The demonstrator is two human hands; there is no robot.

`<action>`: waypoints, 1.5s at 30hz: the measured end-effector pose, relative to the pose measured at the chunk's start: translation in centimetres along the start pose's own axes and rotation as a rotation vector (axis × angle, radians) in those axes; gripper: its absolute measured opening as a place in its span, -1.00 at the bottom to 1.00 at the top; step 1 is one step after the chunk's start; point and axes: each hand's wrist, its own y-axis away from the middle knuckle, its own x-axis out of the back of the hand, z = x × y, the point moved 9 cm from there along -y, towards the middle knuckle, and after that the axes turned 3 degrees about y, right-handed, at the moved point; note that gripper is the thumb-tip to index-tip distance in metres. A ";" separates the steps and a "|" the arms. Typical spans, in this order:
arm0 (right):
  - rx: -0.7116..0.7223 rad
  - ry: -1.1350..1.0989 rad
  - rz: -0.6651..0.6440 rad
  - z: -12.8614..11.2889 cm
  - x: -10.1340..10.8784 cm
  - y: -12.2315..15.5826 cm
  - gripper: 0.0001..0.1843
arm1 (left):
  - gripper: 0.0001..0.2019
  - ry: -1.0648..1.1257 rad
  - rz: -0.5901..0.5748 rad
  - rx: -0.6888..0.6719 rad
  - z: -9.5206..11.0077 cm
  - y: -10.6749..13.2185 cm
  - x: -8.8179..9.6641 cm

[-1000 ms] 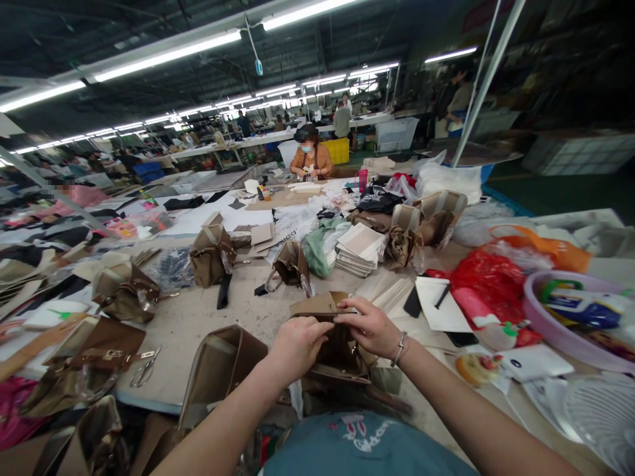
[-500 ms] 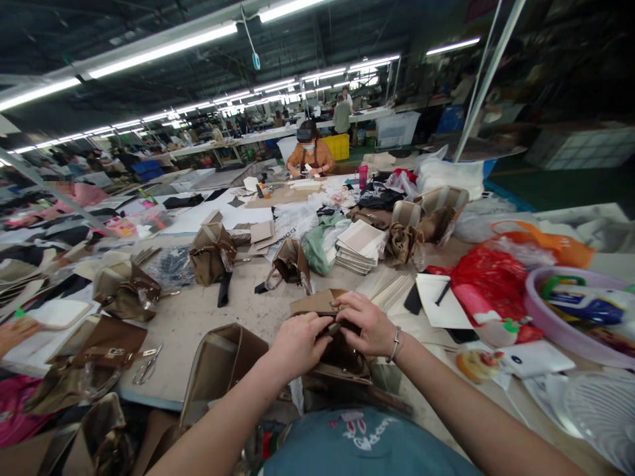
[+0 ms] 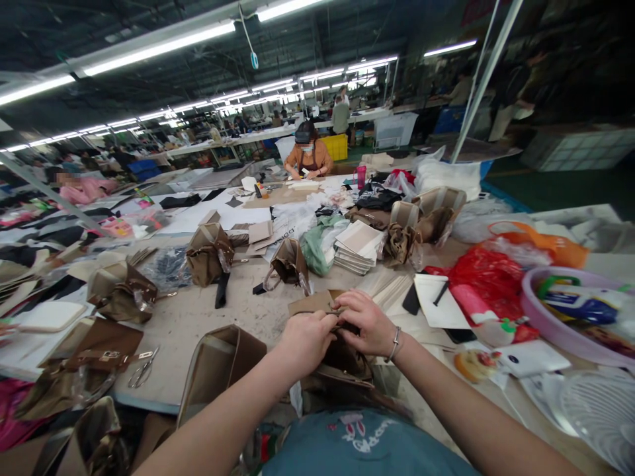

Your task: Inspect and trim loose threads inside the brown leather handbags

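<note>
A brown handbag, its mouth towards me, sits at the table's near edge against my body. My left hand is closed on the bag's upper edge, its fingertips bent inward. Close beside it, my right hand pinches the same edge, with a bracelet at the wrist. The two hands nearly meet over the opening, and what lies between the fingertips is hidden. Behind them a tan flap of the bag stands up. Another open brown bag stands just left of my left forearm.
Scissors lie left on the table. Several brown bags, one of them small, stand beyond. A stack of panels, a white board, a red plastic bag and a purple basin are rightward. A co-worker sits opposite.
My left hand has turned over slightly and its fingers have closed in nearer to the right hand. The right hand stays almost in place. At far left, a person's hand has drawn back.
</note>
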 end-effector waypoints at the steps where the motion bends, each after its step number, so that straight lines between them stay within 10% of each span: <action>1: 0.000 0.009 -0.003 0.0 0.0 0.0 -0.87 | -0.76 -0.001 0.001 -0.009 0.1 0.0 -0.1; 9: -0.002 0.011 -0.019 -0.1 0.0 -0.1 -0.92 | -0.75 -0.029 -0.006 -0.070 0.1 -0.2 -0.9; 17: -0.178 -0.169 0.025 2.7 -0.1 0.9 -0.49 | -0.75 -0.042 0.065 0.006 -1.0 -0.1 -0.2; 29: -0.236 -0.158 0.060 3.9 -0.8 1.0 -0.79 | -0.81 -0.087 0.244 0.119 -2.7 -0.7 1.5; 45: -0.191 0.000 0.003 3.3 0.0 1.0 -0.48 | -0.79 -0.035 0.085 0.107 -2.3 -1.5 -0.1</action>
